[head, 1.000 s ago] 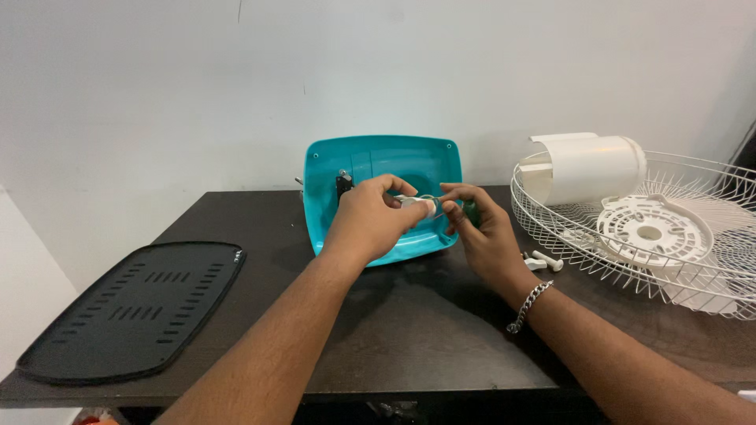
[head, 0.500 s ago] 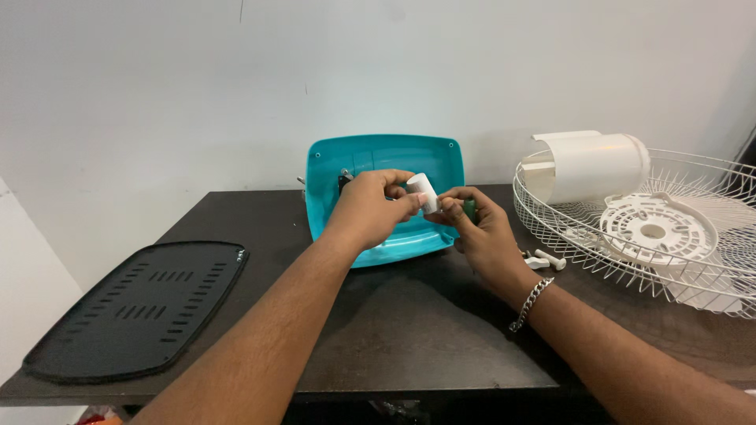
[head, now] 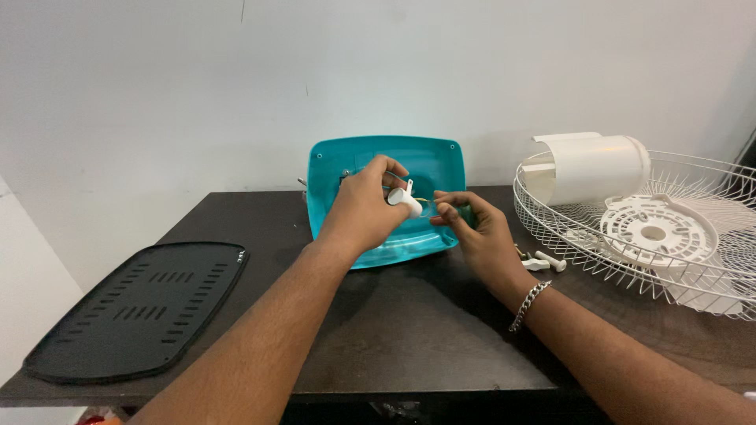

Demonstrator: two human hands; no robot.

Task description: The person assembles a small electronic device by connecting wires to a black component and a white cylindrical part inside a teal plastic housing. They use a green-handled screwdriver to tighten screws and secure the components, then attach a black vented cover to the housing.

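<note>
A teal plastic housing [head: 429, 161] stands tilted on the dark table [head: 394, 330] against the wall. In front of it, my left hand [head: 364, 208] pinches a small white cylindrical part [head: 405, 200] between thumb and fingers. A thin wire runs from that part toward my right hand [head: 479, 236], whose fingertips close on a small green piece next to the housing's lower right side. A silver chain bracelet [head: 530, 304] sits on my right wrist.
A black vented cover plate [head: 134, 307] lies at the table's left edge. At the right lies a white wire fan guard [head: 677, 236] holding a white motor cover [head: 591, 167] and a round white disc [head: 652, 228]. Small white parts [head: 545, 262] lie near my right wrist.
My left hand has pulled the white cylindrical part up and out into plain sight. Both hands have risen slightly in front of the teal housing.
</note>
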